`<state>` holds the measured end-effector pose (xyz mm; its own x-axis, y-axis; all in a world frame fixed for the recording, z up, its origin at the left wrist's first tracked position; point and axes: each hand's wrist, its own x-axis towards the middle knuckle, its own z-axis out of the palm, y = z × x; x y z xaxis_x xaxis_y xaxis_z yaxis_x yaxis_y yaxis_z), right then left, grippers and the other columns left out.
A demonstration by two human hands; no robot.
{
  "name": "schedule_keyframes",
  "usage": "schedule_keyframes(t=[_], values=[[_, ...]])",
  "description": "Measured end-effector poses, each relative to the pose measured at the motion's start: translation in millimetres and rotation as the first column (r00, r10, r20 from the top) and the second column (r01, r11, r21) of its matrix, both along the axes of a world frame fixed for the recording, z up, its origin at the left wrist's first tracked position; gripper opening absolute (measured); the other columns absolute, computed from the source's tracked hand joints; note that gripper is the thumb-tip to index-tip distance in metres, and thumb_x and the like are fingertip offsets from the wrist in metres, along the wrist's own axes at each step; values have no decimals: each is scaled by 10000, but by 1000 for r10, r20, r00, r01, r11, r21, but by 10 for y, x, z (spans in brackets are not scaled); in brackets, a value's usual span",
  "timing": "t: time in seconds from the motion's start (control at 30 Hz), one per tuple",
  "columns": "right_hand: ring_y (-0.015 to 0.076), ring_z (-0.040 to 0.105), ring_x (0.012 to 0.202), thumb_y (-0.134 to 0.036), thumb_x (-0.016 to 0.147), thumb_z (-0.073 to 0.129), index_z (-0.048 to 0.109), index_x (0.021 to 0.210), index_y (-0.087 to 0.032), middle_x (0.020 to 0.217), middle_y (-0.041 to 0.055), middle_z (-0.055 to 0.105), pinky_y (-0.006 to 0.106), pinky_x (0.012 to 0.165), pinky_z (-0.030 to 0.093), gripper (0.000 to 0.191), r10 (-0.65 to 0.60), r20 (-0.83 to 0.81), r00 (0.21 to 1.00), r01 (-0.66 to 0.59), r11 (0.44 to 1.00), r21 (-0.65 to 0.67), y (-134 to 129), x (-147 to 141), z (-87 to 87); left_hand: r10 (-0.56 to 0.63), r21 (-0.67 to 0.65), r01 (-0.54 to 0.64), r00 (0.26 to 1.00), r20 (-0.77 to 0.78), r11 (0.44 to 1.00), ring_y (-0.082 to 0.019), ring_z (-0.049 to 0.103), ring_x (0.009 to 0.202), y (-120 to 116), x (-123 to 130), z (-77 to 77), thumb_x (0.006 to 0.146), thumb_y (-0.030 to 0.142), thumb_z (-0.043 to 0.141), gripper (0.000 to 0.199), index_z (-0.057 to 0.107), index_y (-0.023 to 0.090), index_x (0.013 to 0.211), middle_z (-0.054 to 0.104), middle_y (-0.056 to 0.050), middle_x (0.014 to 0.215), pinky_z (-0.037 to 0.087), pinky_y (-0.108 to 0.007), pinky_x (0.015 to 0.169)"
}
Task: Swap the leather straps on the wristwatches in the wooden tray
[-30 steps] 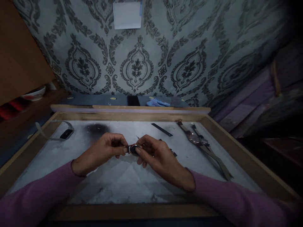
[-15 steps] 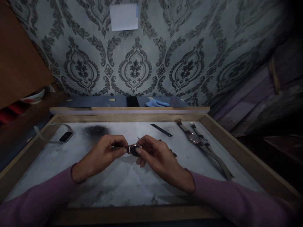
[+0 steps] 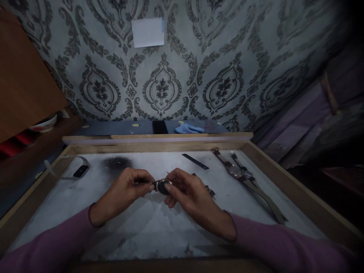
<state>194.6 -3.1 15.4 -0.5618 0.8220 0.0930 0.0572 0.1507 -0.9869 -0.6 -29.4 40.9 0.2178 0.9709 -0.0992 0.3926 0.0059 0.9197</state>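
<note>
A round wristwatch with a dark face and a copper-coloured rim is held up between my two hands, over the white floor of the wooden tray. My right hand is closed around the case, its thumb lying over the rim. At the watch's left side, my left hand pinches a dark, narrow piece that looks like the strap, between thumb and forefinger. Part of that piece is hidden by the fingers. Behind my right hand, a dark metallic item is mostly covered, so its kind is unclear.
Within the wooden-rimmed tray lie a smartwatch with a pale strap at left, a black flat strip at the back, and two wristwatches at right. Beyond the rim are a black phone-like slab and a blue cloth.
The whole view has shifted, with the scene sitting slightly lower in the picture. Both hands keep their hold on the watch, which is turned a little more face-up.
</note>
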Motion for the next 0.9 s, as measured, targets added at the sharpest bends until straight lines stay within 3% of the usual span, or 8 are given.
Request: schedule_keyframes(t=[0.27, 0.57, 0.9], values=[[125, 649, 527, -433, 828, 641, 519, 834, -166, 606, -10, 612, 230, 496, 552, 293, 14, -48, 999, -21, 989, -145, 25, -19, 7, 14, 11, -14, 1000, 1, 1000, -111, 438, 566, -1, 17, 11, 743, 269, 604, 165, 670, 130, 682, 546, 7, 584, 338, -226, 534], [112, 643, 542, -296, 814, 647, 618, 836, -115, 600, 5, 634, 216, 538, 534, 184, 74, 38, 997, -66, 983, -173, 22, 1, 38, -3, 31, 3, 1000, 3, 1000, -104, 446, 555, -25, 37, 4, 743, 261, 582, 169, 669, 125, 690, 541, 20, 571, 344, -216, 534], [112, 642, 515, -393, 738, 728, 605, 788, -119, 559, -3, 635, 215, 519, 529, 304, 36, -30, 999, -43, 959, -281, 66, -32, -57, 15, 44, -16, 999, 31, 999, -102, 455, 552, -13, 27, -52, 739, 251, 593, 156, 681, 127, 702, 565, 15, 584, 356, -216, 531]])
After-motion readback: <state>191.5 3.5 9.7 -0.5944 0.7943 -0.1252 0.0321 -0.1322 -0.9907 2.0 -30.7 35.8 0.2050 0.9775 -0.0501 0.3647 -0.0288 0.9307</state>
